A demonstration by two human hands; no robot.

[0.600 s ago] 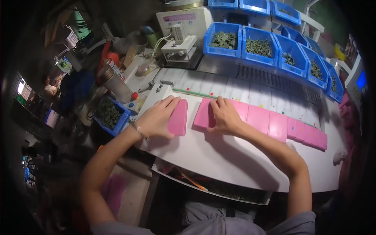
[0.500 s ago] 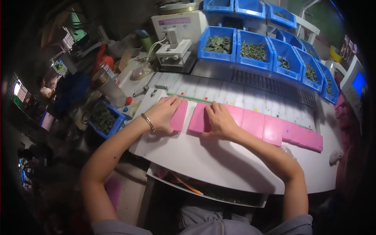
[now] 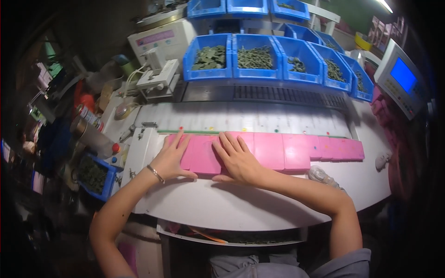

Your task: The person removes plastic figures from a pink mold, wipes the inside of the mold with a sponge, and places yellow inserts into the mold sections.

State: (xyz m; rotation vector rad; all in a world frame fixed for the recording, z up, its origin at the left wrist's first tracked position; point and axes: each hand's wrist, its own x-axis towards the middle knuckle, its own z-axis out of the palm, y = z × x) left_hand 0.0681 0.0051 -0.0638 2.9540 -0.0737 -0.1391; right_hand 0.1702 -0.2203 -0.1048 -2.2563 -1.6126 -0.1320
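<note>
- My left hand spans the left end of the row of pink slabs, fingers splayed over the far part and thumb stretched along the near edge; a metal bracelet sits on that wrist.
- My right hand lies across the row further along, fingers fanned over the top, thumb beside the near edge; part of the slabbed surface shows between my two hands.
- Seen from above, both hands touch the slabs, but I cannot tell whether thumb and fingers truly pinch them or merely rest there.
- The row runs along the white worktop, its far side close to a green strip; toward my right it carries on into narrower pink blocks.
- I judge the step in hand to be squaring the slabs up side by side; the left stretch looks nearly flush, though the near edges are not quite in one line.
- The next move, to my mind, calls for even, level pressure from both sides, so that no slab rides up or skews; my right forearm also needs to mind the pale crumpled bundle just beside it.
</note>
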